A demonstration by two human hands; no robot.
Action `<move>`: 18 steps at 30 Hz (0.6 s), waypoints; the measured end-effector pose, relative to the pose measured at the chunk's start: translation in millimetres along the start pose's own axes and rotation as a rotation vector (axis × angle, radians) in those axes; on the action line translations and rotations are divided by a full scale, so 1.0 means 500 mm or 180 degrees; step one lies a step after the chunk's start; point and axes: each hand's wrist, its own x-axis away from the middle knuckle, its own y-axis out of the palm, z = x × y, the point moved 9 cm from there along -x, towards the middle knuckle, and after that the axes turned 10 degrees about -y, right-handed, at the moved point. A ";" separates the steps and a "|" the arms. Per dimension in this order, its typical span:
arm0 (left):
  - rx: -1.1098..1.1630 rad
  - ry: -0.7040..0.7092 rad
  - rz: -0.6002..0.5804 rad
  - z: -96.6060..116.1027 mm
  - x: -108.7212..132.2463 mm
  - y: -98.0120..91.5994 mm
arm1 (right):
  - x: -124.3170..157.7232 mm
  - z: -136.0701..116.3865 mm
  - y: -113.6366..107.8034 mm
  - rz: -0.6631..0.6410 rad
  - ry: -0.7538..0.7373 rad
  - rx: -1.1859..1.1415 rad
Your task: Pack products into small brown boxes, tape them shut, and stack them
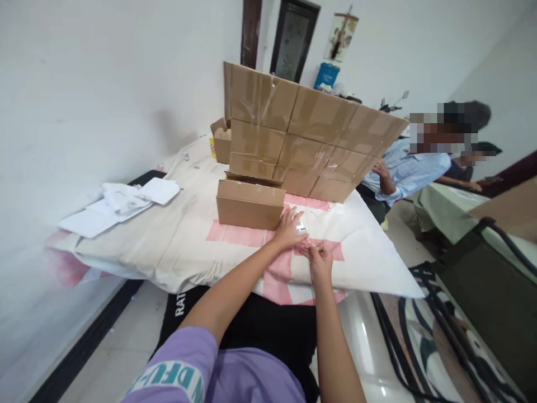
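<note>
My left hand [289, 230] is at the right end of a small brown cardboard box [250, 206], its fingers bent and its thumb pointing right. Between thumb and fingers shows a small shiny, see-through piece that looks like plastic [300, 226]. Just below and to the right, my right hand [320, 262] has its fingertips pinched together on what seems to be the lower end of this clear piece. The exact kind of this piece is too small to tell. The box stands on the cloth-covered table [184, 235], with a narrow flap raised along its back.
A wall of stacked, taped cartons [306, 129] rises behind the small box. Another carton, open [221, 140], stands at the back left. White papers [121, 204] lie on the left. A co-worker in a light blue shirt [409, 168] touches the stack's right side; another person sits farther right.
</note>
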 end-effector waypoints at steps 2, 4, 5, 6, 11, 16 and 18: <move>-0.0020 0.0229 -0.0093 0.023 0.011 -0.005 | -0.001 -0.004 -0.001 -0.0006 -0.0053 0.0122; -0.0010 0.0482 -0.0214 0.046 0.024 -0.008 | 0.000 -0.009 -0.001 -0.0017 -0.0145 0.0257; -0.0001 0.0592 -0.0263 0.055 0.030 -0.009 | 0.002 -0.012 -0.001 -0.0023 -0.0202 0.0328; 0.0010 0.0673 -0.0291 0.063 0.035 -0.010 | 0.003 -0.015 0.000 -0.0029 -0.0264 0.0402; 0.0119 0.0674 -0.0267 0.068 0.040 -0.012 | 0.007 -0.023 0.004 -0.0119 -0.0407 0.0738; 0.0261 0.0578 -0.0244 0.057 0.035 -0.019 | 0.005 -0.032 0.006 -0.0165 -0.0434 0.0940; 0.0310 0.0614 -0.0263 0.054 0.034 -0.019 | 0.007 -0.038 0.009 -0.0204 -0.0452 0.1029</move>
